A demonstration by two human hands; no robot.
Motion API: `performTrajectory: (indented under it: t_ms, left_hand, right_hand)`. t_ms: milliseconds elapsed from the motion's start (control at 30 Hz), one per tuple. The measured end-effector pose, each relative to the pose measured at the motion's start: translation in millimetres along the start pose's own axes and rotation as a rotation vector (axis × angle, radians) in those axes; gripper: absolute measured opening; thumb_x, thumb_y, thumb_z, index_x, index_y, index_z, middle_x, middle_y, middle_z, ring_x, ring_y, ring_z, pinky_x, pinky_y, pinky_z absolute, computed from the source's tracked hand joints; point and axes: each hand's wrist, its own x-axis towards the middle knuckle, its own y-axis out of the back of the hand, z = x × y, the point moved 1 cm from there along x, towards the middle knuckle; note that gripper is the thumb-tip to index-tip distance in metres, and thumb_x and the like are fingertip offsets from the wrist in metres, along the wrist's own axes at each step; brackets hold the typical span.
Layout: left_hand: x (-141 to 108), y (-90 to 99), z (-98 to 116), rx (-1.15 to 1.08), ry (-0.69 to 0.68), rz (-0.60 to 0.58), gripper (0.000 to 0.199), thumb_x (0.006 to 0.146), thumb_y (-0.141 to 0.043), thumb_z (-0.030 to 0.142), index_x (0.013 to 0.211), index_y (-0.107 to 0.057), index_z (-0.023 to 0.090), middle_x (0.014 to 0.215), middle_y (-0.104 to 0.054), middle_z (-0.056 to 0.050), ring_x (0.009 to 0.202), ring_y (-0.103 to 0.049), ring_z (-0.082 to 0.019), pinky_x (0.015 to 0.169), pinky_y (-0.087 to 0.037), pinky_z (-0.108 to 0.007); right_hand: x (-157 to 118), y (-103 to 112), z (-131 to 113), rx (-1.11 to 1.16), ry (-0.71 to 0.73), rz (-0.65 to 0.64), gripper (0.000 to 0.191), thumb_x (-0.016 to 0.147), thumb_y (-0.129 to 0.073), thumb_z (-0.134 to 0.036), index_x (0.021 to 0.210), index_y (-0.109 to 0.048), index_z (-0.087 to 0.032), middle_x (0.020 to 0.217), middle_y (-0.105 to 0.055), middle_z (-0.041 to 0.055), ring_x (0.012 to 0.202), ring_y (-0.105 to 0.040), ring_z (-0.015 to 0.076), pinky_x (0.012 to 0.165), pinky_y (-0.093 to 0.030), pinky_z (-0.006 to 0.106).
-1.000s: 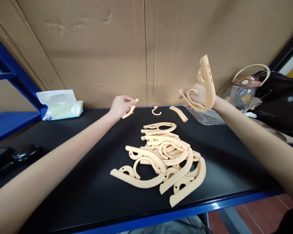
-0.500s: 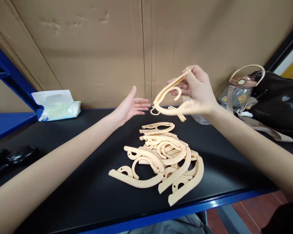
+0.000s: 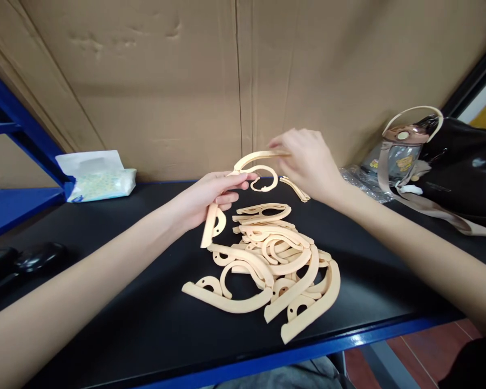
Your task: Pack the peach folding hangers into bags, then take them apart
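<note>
Above the table I hold a cream plastic folding hanger (image 3: 254, 156) between both hands. My left hand (image 3: 206, 201) is closed around its middle joint, with one arm of the hanger poking out below the fingers. At the far end of the other arm, my right hand (image 3: 308, 161) grips it, its fingertips partly hidden and a little blurred. The hanger's hook curves between the hands. Just below them lies a heap of matching folded hangers (image 3: 238, 303), overlapping one another on the black table (image 3: 117, 319).
Behind the heap lie slim cream pieces (image 3: 295, 189). A packet of tissues (image 3: 101, 181) sits at the back left, a black object (image 3: 38, 258) at the left edge. On the right are crumpled clear plastic (image 3: 364, 183), a strapped bottle (image 3: 403, 154) and a black bag (image 3: 461, 173). Cardboard (image 3: 166, 81) stands behind.
My left hand, open and empty before, has closed on the hanger's middle. The hanger has come left and its arms have been spread apart; my right hand has moved slightly left and down.
</note>
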Motion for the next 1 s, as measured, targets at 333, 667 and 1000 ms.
performTrajectory:
  t_ms: [333,667,1000]
  left_hand:
    - [-7,-12.7,-4,0.333,0.010,0.066,0.026,0.077,-0.070,0.022,0.056,-0.059,0.014,0.049,-0.036,0.005,0.039,-0.023,-0.002,0.038,-0.015,-0.019]
    - [-11,-8.1,-1,0.425,0.150,-0.205,0.043,0.068,-0.074,0.031,0.044,-0.041,0.019,0.041,-0.026,0.006,0.038,-0.018,-0.004,0.039,-0.012,-0.023]
    - [-6,-14.7,4,0.633,0.150,0.092,0.039,0.068,-0.075,0.027,0.043,-0.046,0.017,0.041,-0.032,0.005,0.041,-0.024,-0.006,0.044,-0.016,-0.024]
  right_hand:
    - [-9,1,-39,-0.417,0.301,-0.191,0.030,0.100,-0.032,-0.021,0.103,-0.060,-0.013,0.086,-0.064,0.0093,0.074,-0.056,0.0211,0.061,-0.032,0.033]
    - [-17,0,-40,-0.404,0.618,-0.230,0.038,0.101,-0.018,-0.016,0.115,-0.053,-0.018,0.090,-0.063,0.0076,0.077,-0.053,0.0188,0.058,-0.032,0.032]
    - [-5,-6,-14,-0.340,0.034,-0.392,0.026,0.091,-0.040,-0.009,0.107,-0.059,-0.013,0.075,-0.068,0.0107,0.060,-0.061,0.0230,0.050,-0.024,0.032]
